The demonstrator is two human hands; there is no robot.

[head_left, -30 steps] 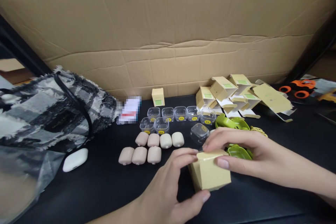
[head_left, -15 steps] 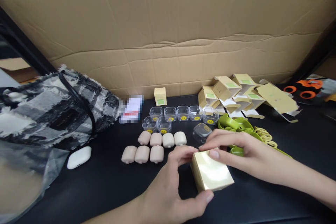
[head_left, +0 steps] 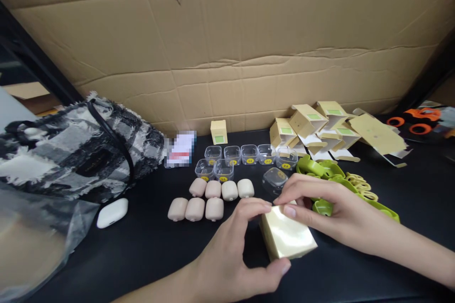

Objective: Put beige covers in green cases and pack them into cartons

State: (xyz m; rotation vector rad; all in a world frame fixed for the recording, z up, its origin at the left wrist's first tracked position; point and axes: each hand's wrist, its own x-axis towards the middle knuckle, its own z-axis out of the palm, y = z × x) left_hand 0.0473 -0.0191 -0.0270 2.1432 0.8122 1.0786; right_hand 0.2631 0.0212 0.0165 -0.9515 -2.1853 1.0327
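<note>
A small tan cardboard box (head_left: 287, 237) rests on the black table (head_left: 149, 251) in front of me. My left hand (head_left: 231, 255) grips it, thumb under its near corner and fingertips on its far top edge. From the right, my right hand (head_left: 327, 206) pinches the far top edge with thumb and forefinger. Behind the hands lie several beige rounded cases (head_left: 209, 197) in two rows and several clear plastic cases (head_left: 249, 154) with yellow stickers. One clear case (head_left: 273, 179) sits just beyond my right fingers.
A pile of tan boxes (head_left: 313, 125) and a flat box blank (head_left: 377, 135) lie back right, one lone box (head_left: 218, 131) by the cardboard wall (head_left: 227, 42). Green plastic parts (head_left: 320, 170) and yellow rings (head_left: 360, 183) sit beside my right hand. A tweed bag (head_left: 71, 147), white earbud case (head_left: 112, 212) and plastic bag (head_left: 31, 241) are left.
The box has tipped from standing with its flap side up to lying with a broad face upward. Both hands stayed on it. The view shifted slightly.
</note>
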